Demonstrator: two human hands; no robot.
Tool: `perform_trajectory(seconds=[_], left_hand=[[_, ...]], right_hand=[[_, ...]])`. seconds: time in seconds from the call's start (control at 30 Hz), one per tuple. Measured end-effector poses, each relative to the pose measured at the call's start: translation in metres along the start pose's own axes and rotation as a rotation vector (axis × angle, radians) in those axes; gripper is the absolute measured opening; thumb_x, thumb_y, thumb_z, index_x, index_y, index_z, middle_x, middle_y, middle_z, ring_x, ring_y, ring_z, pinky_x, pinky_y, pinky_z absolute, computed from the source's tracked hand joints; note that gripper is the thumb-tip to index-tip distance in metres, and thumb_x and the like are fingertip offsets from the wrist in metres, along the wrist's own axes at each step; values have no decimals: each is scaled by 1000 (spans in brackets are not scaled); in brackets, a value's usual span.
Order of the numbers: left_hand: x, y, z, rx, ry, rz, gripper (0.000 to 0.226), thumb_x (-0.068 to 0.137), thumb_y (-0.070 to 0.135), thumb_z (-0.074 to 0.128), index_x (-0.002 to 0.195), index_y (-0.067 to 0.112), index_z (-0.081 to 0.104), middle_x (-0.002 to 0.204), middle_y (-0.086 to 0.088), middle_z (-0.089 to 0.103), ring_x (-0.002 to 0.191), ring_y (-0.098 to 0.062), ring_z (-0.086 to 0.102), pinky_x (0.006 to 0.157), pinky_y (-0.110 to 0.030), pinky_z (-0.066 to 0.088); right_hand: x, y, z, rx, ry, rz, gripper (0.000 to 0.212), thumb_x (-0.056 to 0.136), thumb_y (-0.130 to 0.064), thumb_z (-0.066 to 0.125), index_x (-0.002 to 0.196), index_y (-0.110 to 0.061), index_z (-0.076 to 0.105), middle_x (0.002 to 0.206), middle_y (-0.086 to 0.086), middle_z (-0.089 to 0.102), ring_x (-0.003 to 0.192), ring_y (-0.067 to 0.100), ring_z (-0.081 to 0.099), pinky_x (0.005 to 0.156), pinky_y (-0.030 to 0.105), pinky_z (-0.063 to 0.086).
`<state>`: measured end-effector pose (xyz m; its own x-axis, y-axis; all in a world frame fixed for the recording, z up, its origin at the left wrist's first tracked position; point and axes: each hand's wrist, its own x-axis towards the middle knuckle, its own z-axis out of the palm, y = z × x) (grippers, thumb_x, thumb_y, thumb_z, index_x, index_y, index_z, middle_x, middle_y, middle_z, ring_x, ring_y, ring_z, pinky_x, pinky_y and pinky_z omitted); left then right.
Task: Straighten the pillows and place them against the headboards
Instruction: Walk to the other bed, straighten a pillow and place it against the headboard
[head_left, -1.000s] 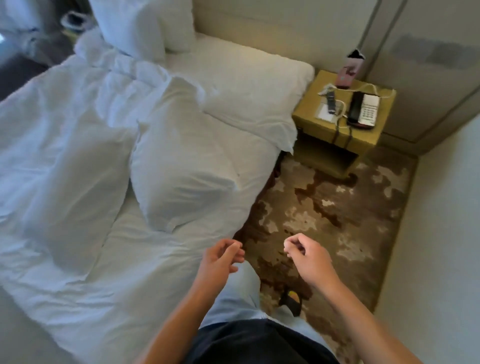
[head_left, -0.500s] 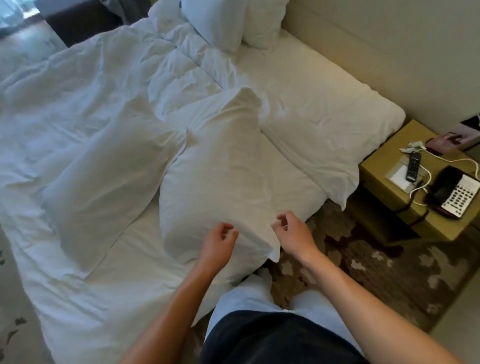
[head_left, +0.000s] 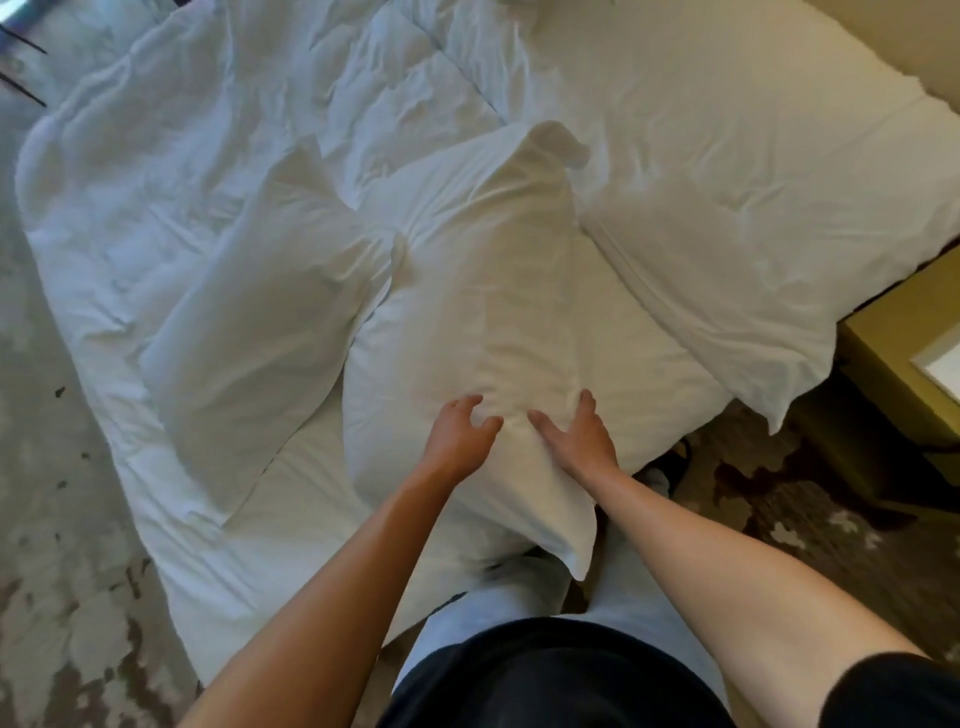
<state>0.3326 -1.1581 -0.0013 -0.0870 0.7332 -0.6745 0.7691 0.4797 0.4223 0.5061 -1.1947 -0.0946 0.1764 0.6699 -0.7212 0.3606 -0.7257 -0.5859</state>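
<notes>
A white pillow (head_left: 483, 291) lies lengthwise on the bed, its near corner hanging over the mattress edge by my legs. My left hand (head_left: 460, 436) and my right hand (head_left: 574, 436) both rest on its near end, fingers spread and pressing into the fabric, with a ridge of cloth bunched between them. A second white pillow (head_left: 260, 322) lies to its left, touching it. The headboard (head_left: 904, 36) shows as a beige strip at the top right.
A rumpled white duvet (head_left: 291, 93) covers the far side of the bed, with a folded part (head_left: 737, 208) toward the headboard. A yellow nightstand (head_left: 904, 358) stands at the right. Patterned carpet (head_left: 779, 499) lies below it.
I have leaned closer over the bed. Both hands moved forward from the pillow's near edge onto its surface and now press on it.
</notes>
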Motion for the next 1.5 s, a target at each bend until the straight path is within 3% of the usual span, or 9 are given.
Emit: perform_trajectory(seconds=[0.17,0.43,0.57,0.73,0.9,1.07,1.2,1.33,1.5], left_hand=[[2,-3,2,38,36,-4,55,95,41,62,146,21,52,153,-4,47,141,-23,45,116,-38,37],[2,-2,1,101,-12,66,61,91,46,66,147,25,51,156,-2,44,143,-22,42,114,-37,37],[4,7,-2,99,-70,132,66,89,51,67,149,28,48,158,-4,40,144,-24,41,114,-39,37],[8,37,-6,129,-39,213,73,84,59,68,148,31,48,156,-8,43,141,-29,43,114,-44,42],[11,72,-20,77,-39,326,86,79,63,72,152,27,44,153,-10,47,140,-30,44,114,-45,42],[2,106,-20,-38,-102,478,96,74,62,75,155,30,35,155,-6,44,140,-27,44,112,-39,41],[-5,133,-20,-73,-194,584,80,71,62,71,143,40,45,137,-2,56,111,-18,64,96,-39,56],[2,170,-31,64,-29,754,52,75,61,67,121,40,55,120,6,55,95,-12,60,87,-35,57],[22,212,-49,203,129,858,59,85,56,64,137,35,43,139,4,43,98,-20,68,82,-40,59]], right_hand=[[16,1,18,82,51,18,72,96,-69,57,137,-10,50,133,10,65,119,35,64,91,39,50],[14,-7,0,73,155,-100,30,109,-35,50,94,-10,55,91,6,66,88,31,65,73,38,49],[3,-21,-37,-31,191,-237,27,108,-34,51,97,-11,59,85,-6,63,78,19,58,67,34,42],[-9,-66,-79,-123,269,-365,30,105,-32,51,80,-18,58,73,-2,64,68,16,62,57,30,42],[-21,-129,-127,-243,383,-514,29,103,-29,57,78,-16,62,71,-3,63,67,20,60,63,31,39],[-50,-178,-170,-285,459,-637,43,102,-27,61,63,-24,46,58,-6,50,55,11,49,56,32,34],[-83,-187,-208,-244,488,-677,36,100,-28,68,66,-24,56,61,-3,57,59,13,55,58,30,40],[-101,-168,-252,-189,511,-663,29,94,-33,75,74,-13,69,68,8,67,67,27,64,60,38,47],[-90,-107,-273,-164,565,-479,32,93,-38,78,75,-12,72,70,8,69,70,26,67,60,37,45]])
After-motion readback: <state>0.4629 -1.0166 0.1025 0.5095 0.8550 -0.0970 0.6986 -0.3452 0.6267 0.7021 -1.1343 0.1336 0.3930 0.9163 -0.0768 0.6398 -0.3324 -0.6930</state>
